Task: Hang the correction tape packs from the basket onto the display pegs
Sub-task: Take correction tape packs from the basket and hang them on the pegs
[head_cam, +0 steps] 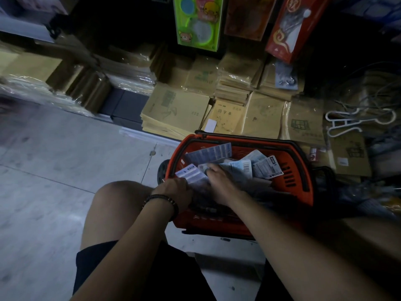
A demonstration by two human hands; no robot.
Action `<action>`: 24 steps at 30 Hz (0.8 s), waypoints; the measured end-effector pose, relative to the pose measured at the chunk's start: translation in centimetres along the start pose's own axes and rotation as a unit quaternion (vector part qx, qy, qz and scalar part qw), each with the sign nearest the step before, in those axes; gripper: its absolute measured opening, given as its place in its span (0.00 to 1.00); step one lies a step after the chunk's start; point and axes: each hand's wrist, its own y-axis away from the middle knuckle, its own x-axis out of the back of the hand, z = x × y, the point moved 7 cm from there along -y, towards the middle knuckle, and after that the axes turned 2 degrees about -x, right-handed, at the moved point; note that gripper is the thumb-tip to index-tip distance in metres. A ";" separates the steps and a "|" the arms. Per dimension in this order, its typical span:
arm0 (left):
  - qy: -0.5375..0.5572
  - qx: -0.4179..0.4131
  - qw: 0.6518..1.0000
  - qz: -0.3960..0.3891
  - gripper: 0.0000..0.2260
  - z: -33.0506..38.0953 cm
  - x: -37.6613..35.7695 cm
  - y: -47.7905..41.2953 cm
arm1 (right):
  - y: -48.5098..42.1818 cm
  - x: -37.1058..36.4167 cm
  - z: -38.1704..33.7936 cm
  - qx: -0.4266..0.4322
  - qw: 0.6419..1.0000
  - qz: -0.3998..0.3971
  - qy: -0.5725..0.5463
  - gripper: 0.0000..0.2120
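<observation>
Correction tape packs [265, 168], pale blue-grey cards, fill orange basket [302, 170]; left hand [174, 191] clamped on one, right hand [219, 179] grip unclear.

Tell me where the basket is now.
Head view, right of centre: the orange basket sits on the floor, just before the stacked notebooks.

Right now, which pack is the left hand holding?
The pale pack on the basket rim, gripped by the left hand; the others lie farther right.

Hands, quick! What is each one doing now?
Left hand: holds a pack.
Right hand: on packs in the basket; grip cannot be told.
</observation>
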 end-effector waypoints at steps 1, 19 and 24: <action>-0.002 0.004 1.000 0.004 0.16 -0.1 0.0 0.0 | -0.9 -0.3 0.0 -0.017 1.000 -0.016 -0.010 0.22; 0.142 -0.059 0.984 0.088 0.37 2.7 1.5 -0.2 | 5.8 14.8 3.7 -0.075 0.903 0.170 -0.388 0.09; 0.204 -0.184 0.952 0.138 0.54 7.5 2.6 1.8 | 9.7 18.8 3.4 -0.068 0.838 0.215 -0.496 0.11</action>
